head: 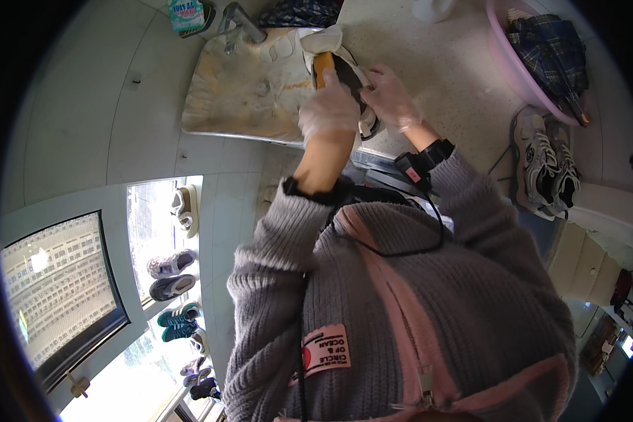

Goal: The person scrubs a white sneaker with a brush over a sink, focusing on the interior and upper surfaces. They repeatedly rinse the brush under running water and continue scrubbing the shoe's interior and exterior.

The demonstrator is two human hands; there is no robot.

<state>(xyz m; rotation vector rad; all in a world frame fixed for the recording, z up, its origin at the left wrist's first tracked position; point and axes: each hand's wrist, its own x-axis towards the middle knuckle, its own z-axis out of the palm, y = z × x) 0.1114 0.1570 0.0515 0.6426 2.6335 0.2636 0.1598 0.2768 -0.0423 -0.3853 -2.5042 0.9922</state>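
A white shoe with a dark inside (324, 39) is held over the right edge of a sink (232, 95), its tongue folded outward. My left hand (329, 108), in a thin clear glove, grips a yellow-orange block-shaped tool (324, 66), perhaps a brush, at the shoe's opening. On the other side, my gloved right hand (393, 97) pinches the rim of the shoe. The fingertips inside the opening are partly hidden. The metal faucet (242, 24) stands at the sink's upper edge, above the stained, pale basin surface.
To the right, a pink basin (511, 68) holds a folded plaid umbrella (548, 53). Below it stands a pair of laced sneakers (540, 158). A white container (432, 8) sits on the speckled countertop (443, 63). Several shoes line the windowsill (192, 264) at left.
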